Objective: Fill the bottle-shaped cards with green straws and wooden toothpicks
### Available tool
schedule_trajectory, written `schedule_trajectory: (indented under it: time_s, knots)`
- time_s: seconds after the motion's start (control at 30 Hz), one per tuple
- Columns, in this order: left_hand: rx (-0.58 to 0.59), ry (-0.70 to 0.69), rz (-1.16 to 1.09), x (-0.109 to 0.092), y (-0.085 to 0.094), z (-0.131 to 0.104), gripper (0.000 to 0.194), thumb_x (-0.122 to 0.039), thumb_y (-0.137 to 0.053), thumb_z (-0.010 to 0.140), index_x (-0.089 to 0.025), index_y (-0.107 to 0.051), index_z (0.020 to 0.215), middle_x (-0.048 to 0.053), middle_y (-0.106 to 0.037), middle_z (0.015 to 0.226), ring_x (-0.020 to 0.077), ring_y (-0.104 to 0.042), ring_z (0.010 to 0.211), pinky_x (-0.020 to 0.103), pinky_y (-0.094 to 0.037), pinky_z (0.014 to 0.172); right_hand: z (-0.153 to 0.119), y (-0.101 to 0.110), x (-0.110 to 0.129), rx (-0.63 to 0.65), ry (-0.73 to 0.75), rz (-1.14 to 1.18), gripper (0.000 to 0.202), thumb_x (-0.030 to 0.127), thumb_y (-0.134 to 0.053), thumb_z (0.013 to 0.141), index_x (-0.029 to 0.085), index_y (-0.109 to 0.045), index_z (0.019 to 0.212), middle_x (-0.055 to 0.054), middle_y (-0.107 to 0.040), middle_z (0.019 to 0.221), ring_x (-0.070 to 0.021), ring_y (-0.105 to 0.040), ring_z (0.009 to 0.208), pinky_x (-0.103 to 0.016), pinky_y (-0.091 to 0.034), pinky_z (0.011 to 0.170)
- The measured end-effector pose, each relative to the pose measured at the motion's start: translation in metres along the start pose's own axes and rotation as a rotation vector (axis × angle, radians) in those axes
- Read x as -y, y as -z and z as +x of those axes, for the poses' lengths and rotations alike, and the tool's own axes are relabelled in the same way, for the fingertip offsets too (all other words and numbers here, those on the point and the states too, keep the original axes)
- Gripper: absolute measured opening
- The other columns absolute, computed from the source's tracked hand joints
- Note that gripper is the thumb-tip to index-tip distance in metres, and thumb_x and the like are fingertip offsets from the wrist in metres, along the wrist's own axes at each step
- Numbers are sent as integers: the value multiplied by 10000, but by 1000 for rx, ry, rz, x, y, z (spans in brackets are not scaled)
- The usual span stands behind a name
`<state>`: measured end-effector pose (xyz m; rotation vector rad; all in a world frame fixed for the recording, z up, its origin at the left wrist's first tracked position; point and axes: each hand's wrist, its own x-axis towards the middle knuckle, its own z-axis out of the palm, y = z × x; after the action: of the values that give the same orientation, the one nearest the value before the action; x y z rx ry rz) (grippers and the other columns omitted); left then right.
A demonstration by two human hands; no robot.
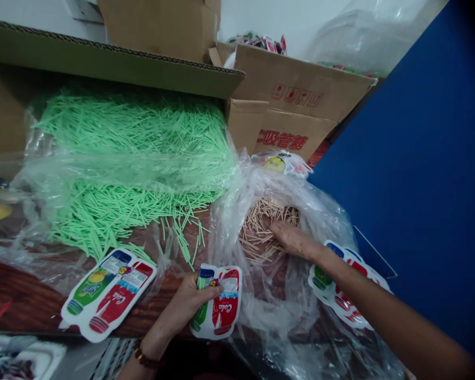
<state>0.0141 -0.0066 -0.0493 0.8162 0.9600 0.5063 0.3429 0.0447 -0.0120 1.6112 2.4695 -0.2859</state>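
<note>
Held pouch (225,311): white-edged, shaped like 2 bottles side by side, 1 green, 1 red, w/ blue tops & clear windows; pale green shows in the green bottle's window. It's in front & R of the green stick pile (114,211). L hand (186,301) grips its L edge, thumb across the front. R hand (295,240), R of the pile, has fingers curled down into brown sticks (257,232); can't tell if it's got any. Those lie in 1 open clear bag (328,206). Red bottle reads "Cola", w/ a yellow "S" btwn the bottles; green one's lettering n/c. Printed carton (296,121), behind & R of the pile: red "吸管糖" + 4 handling symbols. Also 1 loose pouch (108,293) at the pile's front edge, & a pouch stack (332,295) far R of it, overlapped, qty unclear. Sticks: too many to count.
</note>
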Motion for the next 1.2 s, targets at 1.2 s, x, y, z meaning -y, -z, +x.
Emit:
schedule_trajectory:
  time_s: [1.2]
  knots:
    - [14, -42, -50, 0, 1, 0, 213, -293, -780, 681, -110, -694, 746, 41, -723, 689, 131, -624, 560, 217, -479, 557, 33, -38, 58, -263, -293, 870, 133, 261, -496, 836, 170, -561, 907, -83, -635, 935, -231, -566, 882, -354, -430, 814]
